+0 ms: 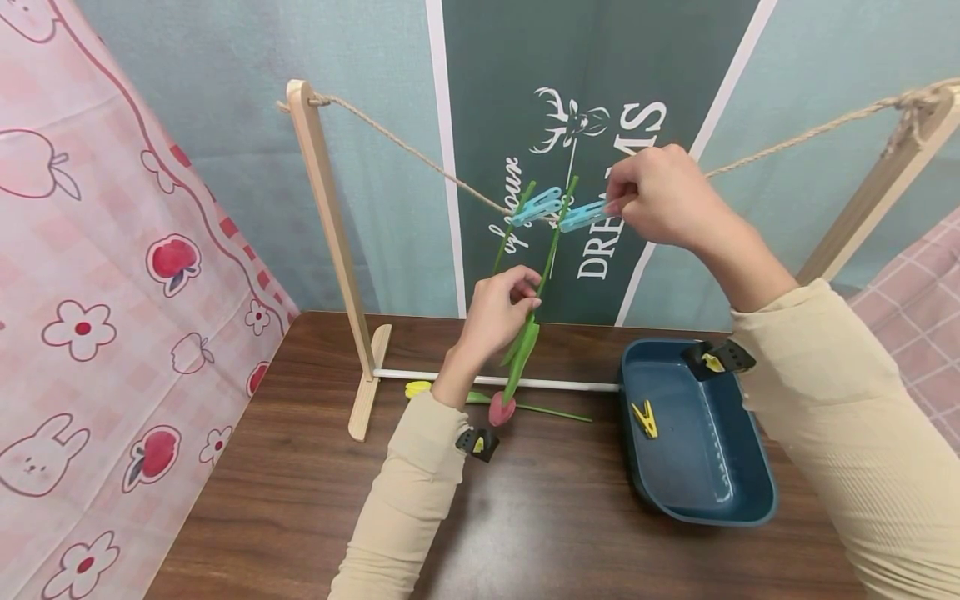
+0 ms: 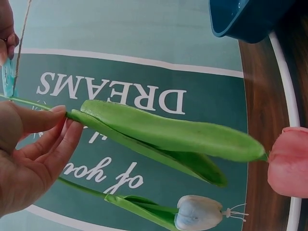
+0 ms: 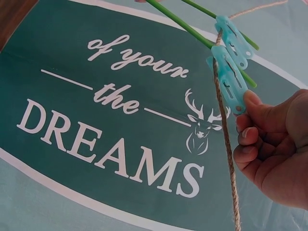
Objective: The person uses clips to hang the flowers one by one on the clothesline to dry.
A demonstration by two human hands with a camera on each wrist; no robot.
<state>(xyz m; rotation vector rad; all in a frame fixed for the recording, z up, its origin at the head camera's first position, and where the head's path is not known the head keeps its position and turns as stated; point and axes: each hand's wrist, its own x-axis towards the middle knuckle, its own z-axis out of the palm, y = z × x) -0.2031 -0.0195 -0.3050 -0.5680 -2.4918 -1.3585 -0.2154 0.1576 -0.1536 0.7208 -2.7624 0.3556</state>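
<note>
My left hand (image 1: 501, 310) pinches the green stem of a pink artificial tulip (image 2: 291, 161), which hangs bloom down. With thumb and fingers, my right hand (image 3: 276, 139) grips the end of a light blue clothespin (image 3: 231, 82). That clothespin's jaws sit on the twine rope (image 1: 420, 158) where the pink tulip's stem crosses it. Just left of it in the head view, a second blue clothespin (image 1: 537, 207) holds another stem on the rope. From that stem hangs a white-blue tulip (image 2: 198, 212), below my left hand in the left wrist view.
Two wooden posts (image 1: 330, 225) carry the rope, with a white rod (image 1: 577, 384) low between them. A yellow tulip (image 1: 417, 388) lies on the brown table (image 1: 525, 517). At right stands a dark blue basin (image 1: 686, 483) with a yellow clothespin (image 1: 645, 419) inside.
</note>
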